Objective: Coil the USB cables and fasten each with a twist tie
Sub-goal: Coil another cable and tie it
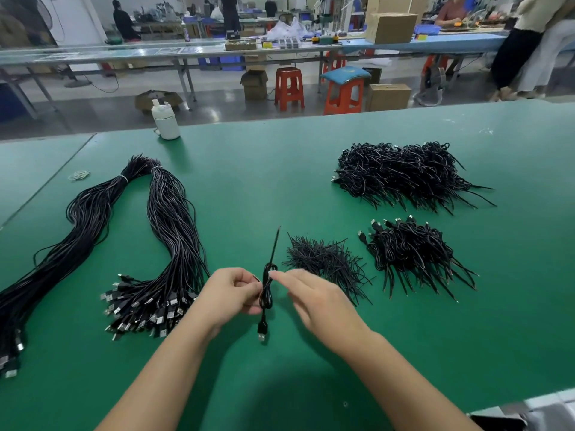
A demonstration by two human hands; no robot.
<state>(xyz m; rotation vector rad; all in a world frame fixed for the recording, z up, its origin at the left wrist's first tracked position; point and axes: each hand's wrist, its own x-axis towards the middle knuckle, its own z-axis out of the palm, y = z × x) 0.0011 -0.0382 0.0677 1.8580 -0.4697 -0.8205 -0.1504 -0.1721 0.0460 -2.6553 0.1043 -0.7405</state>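
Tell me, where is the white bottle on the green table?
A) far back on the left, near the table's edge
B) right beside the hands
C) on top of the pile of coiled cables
A: the white bottle stands at the far left edge of the green table.

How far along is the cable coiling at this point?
Done: two heaps of coiled cables at right. In hand: the left hand grips one coiled cable; the right hand touches its top. Left: two long bundles and the twist ties.

Uncoiled cables [174,231] lie left, twist ties [323,259] center, coiled bundles [404,175] right.
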